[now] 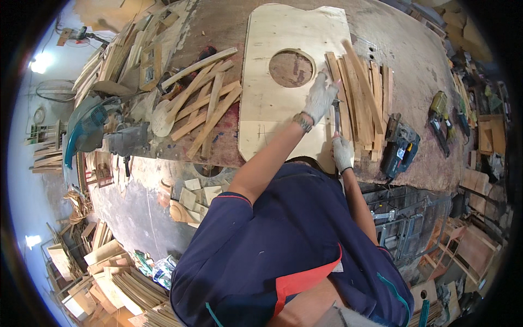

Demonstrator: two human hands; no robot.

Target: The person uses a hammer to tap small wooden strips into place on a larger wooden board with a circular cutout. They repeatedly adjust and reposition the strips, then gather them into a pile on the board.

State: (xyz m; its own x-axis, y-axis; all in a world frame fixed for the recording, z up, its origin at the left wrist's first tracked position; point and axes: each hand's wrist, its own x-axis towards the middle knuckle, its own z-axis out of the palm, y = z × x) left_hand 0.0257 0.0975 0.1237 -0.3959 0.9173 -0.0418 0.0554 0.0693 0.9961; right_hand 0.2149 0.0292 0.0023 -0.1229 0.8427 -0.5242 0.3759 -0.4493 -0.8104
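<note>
A pale plywood panel with a round cut-out and rounded corners lies on the worn brown workbench before me. My left hand, in a white glove, is over the panel just right of the hole. Its fingers are bent together near the ends of the wood strips; what they pinch is too small to make out. My right hand, also gloved, is closed around the lower end of a slim metal tool that looks like a hammer. The tool lies along the panel's right edge, its dark head close below my left fingers.
Loose wood strips lie right of the panel, beside a blue-black jigsaw. More strips cross in a pile on the left, near a teal power saw. A yellow-green tool lies farther right. Offcuts are stacked lower left.
</note>
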